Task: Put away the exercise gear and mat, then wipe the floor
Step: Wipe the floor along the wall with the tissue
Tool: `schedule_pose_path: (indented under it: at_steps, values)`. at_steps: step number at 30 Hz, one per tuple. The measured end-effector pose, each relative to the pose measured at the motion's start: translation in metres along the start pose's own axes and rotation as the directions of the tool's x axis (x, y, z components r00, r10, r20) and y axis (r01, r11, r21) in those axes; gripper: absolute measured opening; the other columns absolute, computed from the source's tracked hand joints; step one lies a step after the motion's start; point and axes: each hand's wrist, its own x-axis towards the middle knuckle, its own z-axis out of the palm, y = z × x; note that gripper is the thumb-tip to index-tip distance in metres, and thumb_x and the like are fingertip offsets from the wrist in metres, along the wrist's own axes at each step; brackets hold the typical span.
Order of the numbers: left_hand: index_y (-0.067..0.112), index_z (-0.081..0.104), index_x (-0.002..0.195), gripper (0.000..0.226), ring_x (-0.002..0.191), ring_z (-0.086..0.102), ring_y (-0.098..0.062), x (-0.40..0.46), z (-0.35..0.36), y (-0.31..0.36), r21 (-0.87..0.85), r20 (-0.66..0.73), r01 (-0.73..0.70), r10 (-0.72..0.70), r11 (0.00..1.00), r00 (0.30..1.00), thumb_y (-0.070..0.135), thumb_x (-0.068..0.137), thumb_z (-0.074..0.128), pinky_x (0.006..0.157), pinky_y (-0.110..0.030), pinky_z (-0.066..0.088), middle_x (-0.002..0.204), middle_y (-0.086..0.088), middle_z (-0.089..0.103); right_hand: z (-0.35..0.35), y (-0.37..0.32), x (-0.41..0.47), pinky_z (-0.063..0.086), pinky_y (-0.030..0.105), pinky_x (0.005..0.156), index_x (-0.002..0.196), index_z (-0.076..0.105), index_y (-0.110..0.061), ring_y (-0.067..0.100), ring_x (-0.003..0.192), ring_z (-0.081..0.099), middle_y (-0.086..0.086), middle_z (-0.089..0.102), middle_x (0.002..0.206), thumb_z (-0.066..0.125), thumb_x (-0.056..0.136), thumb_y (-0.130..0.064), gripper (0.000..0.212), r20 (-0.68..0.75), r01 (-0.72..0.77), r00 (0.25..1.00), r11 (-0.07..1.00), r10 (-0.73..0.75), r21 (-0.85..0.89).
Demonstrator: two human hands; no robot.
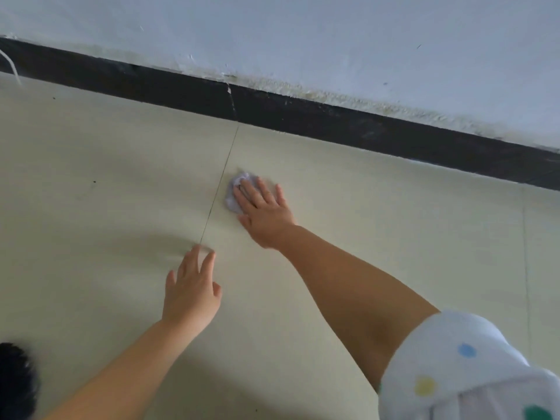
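The right hand (265,212) presses with straight fingers on a small crumpled pale lilac cloth (236,192) lying on the cream tiled floor (394,222), near the black skirting board (333,122). The left hand (191,292) rests flat and open beside a thin tile joint (222,177).

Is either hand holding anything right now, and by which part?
Nothing is gripped. The right hand presses flat-fingered on top of the crumpled cloth; the left hand is empty.
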Motion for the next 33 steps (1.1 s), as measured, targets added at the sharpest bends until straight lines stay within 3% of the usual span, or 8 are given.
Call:
schedule_pose_path:
  at_steps: [5, 12, 15, 19, 23, 27, 30, 33]
  values:
    - [0.020, 0.028, 0.148, 0.061, 0.145, 0.021, -0.026, 0.000, 0.002, -0.005, 0.012, -0.027, -0.041, 0.041, 0.999, 0.999, 0.016, 0.090, 0.048, 0.110, -0.045, 0.029, 0.158, -0.011, 0.017, -0.001, 0.108, -0.062, -0.011, 0.047, 0.114, 0.152, -0.003, -0.027, 0.018, 0.146, -0.015, -0.006, -0.010, 0.160, 0.019, 0.101, -0.042, 0.057, -0.204, -0.414, 0.869, 0.888, 0.451, 0.199]
    - [0.018, 0.030, 0.147, 0.058, 0.145, 0.021, -0.026, -0.004, 0.006, 0.004, -0.095, -0.099, 0.001, -0.010, 0.995, 0.995, 0.012, 0.092, 0.046, 0.105, -0.036, 0.037, 0.158, -0.011, 0.017, 0.001, 0.186, -0.133, -0.003, 0.051, 0.116, 0.153, 0.004, -0.018, 0.029, 0.147, -0.006, 0.004, -0.004, 0.160, 0.022, 0.101, -0.037, 0.058, -0.079, -0.817, 0.280, 0.281, 0.957, 0.503]
    - [0.021, 0.024, 0.149, 0.059, 0.144, 0.024, -0.018, -0.006, -0.001, 0.000, -0.164, -0.108, 0.012, -0.030, 0.986, 0.994, 0.011, 0.094, 0.040, 0.101, -0.034, 0.039, 0.159, -0.001, 0.015, 0.023, 0.102, -0.096, -0.004, 0.049, 0.116, 0.153, 0.008, -0.017, 0.030, 0.147, -0.005, 0.006, -0.001, 0.160, 0.023, 0.100, -0.038, 0.059, -0.235, -0.710, 0.535, 0.583, 0.811, 0.394]
    - [0.015, 0.034, 0.146, 0.054, 0.139, 0.033, -0.020, 0.003, -0.011, -0.015, -0.472, -0.131, 0.038, -0.113, 0.881, 0.985, 0.002, 0.093, 0.040, 0.108, -0.031, 0.031, 0.153, -0.005, 0.032, 0.068, -0.049, -0.078, -0.010, 0.051, 0.117, 0.152, 0.002, -0.020, 0.028, 0.142, -0.023, 0.000, -0.012, 0.158, -0.003, 0.087, -0.049, 0.071, -0.130, -0.046, 0.990, 0.995, 0.057, 0.083]
    - [0.013, 0.035, 0.144, 0.060, 0.143, 0.023, -0.020, 0.007, -0.010, -0.027, -0.487, -0.113, 0.051, -0.121, 0.872, 0.986, -0.008, 0.088, 0.035, 0.114, -0.029, 0.020, 0.154, -0.006, 0.028, 0.098, -0.061, -0.124, 0.001, 0.048, 0.116, 0.150, 0.020, -0.025, 0.026, 0.147, 0.003, -0.001, 0.018, 0.158, 0.018, 0.095, -0.046, 0.059, 0.042, 0.537, 0.843, 0.835, -0.536, -0.119]
    - [0.016, 0.033, 0.146, 0.061, 0.144, 0.019, -0.016, 0.001, -0.002, -0.026, -0.480, -0.099, 0.044, -0.104, 0.876, 0.990, -0.008, 0.090, 0.035, 0.112, -0.027, 0.021, 0.156, -0.001, 0.024, 0.073, 0.032, -0.104, 0.027, 0.052, 0.108, 0.145, 0.030, -0.020, 0.029, 0.140, 0.028, 0.008, 0.038, 0.150, 0.017, 0.100, -0.043, 0.052, -0.228, 0.121, 0.963, 0.986, -0.145, -0.116]
    - [0.018, 0.030, 0.147, 0.062, 0.145, 0.016, -0.014, -0.003, 0.004, -0.018, -0.516, -0.102, 0.045, -0.114, 0.855, 0.988, -0.008, 0.090, 0.033, 0.112, -0.024, 0.019, 0.157, 0.001, 0.022, 0.027, 0.086, -0.076, 0.006, 0.051, 0.118, 0.152, 0.009, -0.019, 0.026, 0.147, 0.001, 0.005, 0.005, 0.160, 0.013, 0.100, -0.043, 0.058, -0.232, -0.354, 0.895, 0.924, 0.380, 0.145]
    - [0.016, 0.030, 0.147, 0.059, 0.145, 0.017, -0.015, -0.003, 0.003, -0.011, -0.524, -0.141, 0.037, -0.129, 0.851, 0.982, -0.005, 0.092, 0.032, 0.114, -0.026, 0.018, 0.156, -0.001, 0.024, 0.026, 0.056, -0.064, 0.020, 0.057, 0.113, 0.148, 0.026, -0.012, 0.035, 0.144, 0.014, 0.013, 0.021, 0.156, 0.028, 0.096, -0.037, 0.058, -0.330, -0.403, 0.836, 0.899, 0.438, 0.172]
